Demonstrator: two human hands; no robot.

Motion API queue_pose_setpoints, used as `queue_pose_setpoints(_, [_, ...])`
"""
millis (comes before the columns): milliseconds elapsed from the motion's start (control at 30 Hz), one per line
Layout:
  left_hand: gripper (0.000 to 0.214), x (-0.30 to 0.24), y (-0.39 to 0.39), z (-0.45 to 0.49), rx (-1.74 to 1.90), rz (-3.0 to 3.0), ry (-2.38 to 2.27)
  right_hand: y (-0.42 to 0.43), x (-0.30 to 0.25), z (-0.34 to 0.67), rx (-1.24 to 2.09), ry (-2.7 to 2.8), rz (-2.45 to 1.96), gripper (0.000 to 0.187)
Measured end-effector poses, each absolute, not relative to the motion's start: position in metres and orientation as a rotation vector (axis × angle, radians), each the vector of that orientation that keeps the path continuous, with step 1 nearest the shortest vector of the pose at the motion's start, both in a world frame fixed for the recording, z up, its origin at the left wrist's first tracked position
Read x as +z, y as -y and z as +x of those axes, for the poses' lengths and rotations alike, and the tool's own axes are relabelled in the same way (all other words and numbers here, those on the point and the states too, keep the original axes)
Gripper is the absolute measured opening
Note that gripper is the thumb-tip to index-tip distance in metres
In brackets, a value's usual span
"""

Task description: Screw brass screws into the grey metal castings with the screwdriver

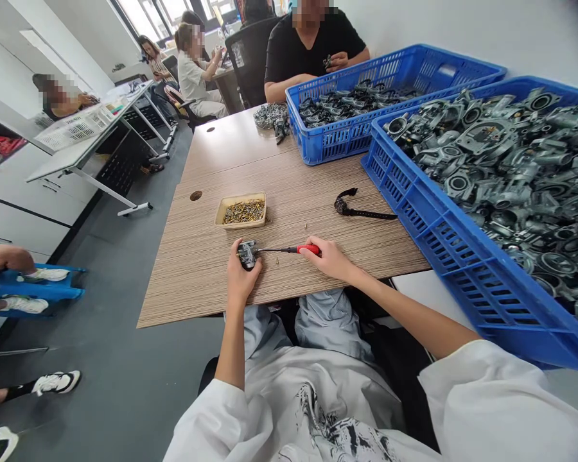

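My left hand (242, 277) grips a small grey metal carburetor body (246, 253) just above the table, near its front edge. In my right hand (331, 258) is a screwdriver (304, 249) with a red and black handle, its fingers closed round the grip. The thin shaft points left, and its tip meets the right side of the carburetor body. A small brass-coloured piece (277, 260) lies below the shaft, and another small pin-like piece (305, 225) lies above the handle. Beyond my left hand stands a cream tray (220, 221) holding many small brass and silver screw-like parts.
A black wristwatch (341, 205) lies on the wood-grain table (187, 269). Two blue crates (414, 212) full of metal castings stand at the right. Across the table a person in black (313, 45) holds a part, beside a pile of small parts (272, 117).
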State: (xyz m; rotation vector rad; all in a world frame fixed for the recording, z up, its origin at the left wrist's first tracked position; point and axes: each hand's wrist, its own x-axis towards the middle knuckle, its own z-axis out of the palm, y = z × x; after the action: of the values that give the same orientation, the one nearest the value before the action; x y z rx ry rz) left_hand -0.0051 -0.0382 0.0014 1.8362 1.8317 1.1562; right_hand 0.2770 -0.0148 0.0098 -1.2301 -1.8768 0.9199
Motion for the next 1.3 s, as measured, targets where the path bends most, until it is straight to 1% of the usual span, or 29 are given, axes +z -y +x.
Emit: queue_pose_setpoints(1300, [0.068,0.0042,0.039,-0.0036,1.166,1.853,-1.838,0.0134,0.0071,0.2766,0.907,1.863,-1.216,0.035])
